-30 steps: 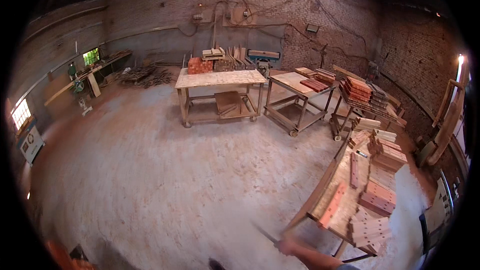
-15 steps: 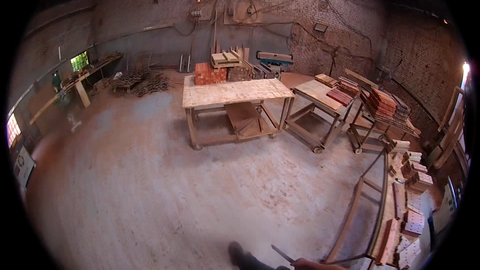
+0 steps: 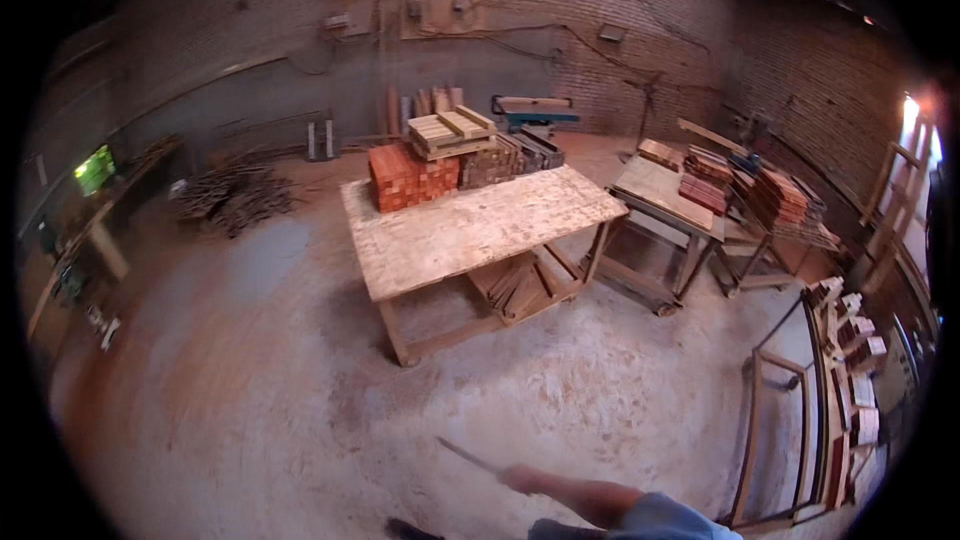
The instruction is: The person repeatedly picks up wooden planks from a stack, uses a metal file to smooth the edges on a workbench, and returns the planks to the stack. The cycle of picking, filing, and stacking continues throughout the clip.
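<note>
My right hand (image 3: 522,481) reaches in from the lower right, its forearm bare below a grey-blue sleeve. Its fingers are closed around one end of a long, thin, dark tool (image 3: 468,456), whose exact kind I cannot make out. The free end points forward and left above the dusty floor, touching nothing. My left hand is out of view. Ahead stands a wooden worktable (image 3: 480,225), a gap away from the tool. Along its far edge are a stack of reddish wood blocks (image 3: 412,180) and a bundle of pale slats (image 3: 450,130).
To the right, a smaller wheeled table (image 3: 662,192) bears stacks of boards (image 3: 705,180). A long metal-framed bench (image 3: 832,410) with wood pieces runs down the right side. Scrap sticks (image 3: 235,195) lie heaped at the far left. My shoe (image 3: 410,530) shows at the bottom edge.
The worktable now appears nearer and larger, and the right-hand bench has shifted outward in view. My right hand, with the thin tool, has come further into the picture and leftward.
</note>
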Motion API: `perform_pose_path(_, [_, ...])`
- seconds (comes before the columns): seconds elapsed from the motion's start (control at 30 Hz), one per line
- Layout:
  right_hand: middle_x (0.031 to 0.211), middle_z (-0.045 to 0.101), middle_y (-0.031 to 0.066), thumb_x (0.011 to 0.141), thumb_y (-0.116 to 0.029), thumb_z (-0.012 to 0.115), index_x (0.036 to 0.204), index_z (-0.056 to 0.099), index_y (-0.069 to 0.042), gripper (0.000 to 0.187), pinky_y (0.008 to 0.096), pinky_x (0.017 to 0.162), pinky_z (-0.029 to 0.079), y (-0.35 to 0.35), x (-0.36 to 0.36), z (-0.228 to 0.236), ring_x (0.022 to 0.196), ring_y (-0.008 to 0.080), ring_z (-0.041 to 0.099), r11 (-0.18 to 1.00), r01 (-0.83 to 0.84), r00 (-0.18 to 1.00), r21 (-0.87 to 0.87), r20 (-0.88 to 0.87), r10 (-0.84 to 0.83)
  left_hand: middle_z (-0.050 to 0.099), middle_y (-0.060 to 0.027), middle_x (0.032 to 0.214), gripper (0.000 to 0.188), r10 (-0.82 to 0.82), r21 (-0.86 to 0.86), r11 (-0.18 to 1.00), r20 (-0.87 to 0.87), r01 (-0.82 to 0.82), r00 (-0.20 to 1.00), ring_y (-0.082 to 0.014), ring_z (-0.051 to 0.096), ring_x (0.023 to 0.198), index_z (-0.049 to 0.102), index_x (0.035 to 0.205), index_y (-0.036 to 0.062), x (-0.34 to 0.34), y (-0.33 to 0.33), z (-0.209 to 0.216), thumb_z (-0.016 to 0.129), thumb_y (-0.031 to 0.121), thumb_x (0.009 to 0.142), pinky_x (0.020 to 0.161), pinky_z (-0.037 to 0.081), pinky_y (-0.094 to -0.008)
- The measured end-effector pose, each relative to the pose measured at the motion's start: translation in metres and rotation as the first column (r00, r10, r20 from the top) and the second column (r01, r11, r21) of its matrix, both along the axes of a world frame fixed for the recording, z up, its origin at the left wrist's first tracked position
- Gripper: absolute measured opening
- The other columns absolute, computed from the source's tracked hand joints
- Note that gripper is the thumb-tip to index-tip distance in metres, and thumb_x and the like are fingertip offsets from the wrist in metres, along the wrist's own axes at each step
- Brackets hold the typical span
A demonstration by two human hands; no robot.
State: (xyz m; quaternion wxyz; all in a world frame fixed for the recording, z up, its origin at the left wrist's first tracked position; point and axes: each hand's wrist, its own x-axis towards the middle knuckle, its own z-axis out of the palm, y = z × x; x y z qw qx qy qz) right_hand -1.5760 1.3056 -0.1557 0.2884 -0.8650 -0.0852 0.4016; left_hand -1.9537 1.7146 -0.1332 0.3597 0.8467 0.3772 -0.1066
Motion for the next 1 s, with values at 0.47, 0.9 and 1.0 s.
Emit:
perform_pose_path(0.47, [0.1,0.065,0.0235,0.088,-0.035,0.053,0.113,0.062,-0.003,0.042,0.0437,0.081,0.049,0.4,0.317,0.202,0.09,0.0354,0.063,0.93,0.254,0.964,0.265,-0.142,-0.223,0.064,-0.0159,0.093,0.026,-0.301,0.13,0.953,0.355,0.272,0.885,-0.033,0.06,0.088,0.065,0.09,0.0055,0.532,0.392,0.06,0.053,0.028,0.084,0.077,0.048,-0.0421])
perform_pose_path(0.9, [0.09,0.065,0.0243,0.09,-0.045,0.051,0.111,0.062,-0.004,0.047,0.049,0.076,0.049,0.605,0.695,0.228,0.085,0.0379,0.064,0.986,0.057,0.998,0.159,-0.034,-0.052,0.065,-0.0177,0.1,0.031,-0.162,-0.045,0.984,0.175,0.172,0.971,-0.0349,0.06,0.093,0.066,0.096,0.0048,0.828,0.588,0.064,0.05,0.03,0.088,0.081,0.048,-0.0432])
perform_pose_path(1.0, [0.085,0.065,0.0216,0.09,-0.042,0.051,0.107,0.062,-0.004,0.044,0.0478,0.073,0.05,0.64,0.785,0.166,0.08,0.0355,0.064,0.96,0.178,0.963,0.214,0.163,-0.215,0.065,-0.0178,0.1,0.031,-0.22,-0.1,0.966,0.154,0.237,0.963,-0.0352,0.06,0.093,0.065,0.097,0.0049,0.968,0.594,0.07,0.05,0.03,0.088,0.082,0.048,-0.0434])
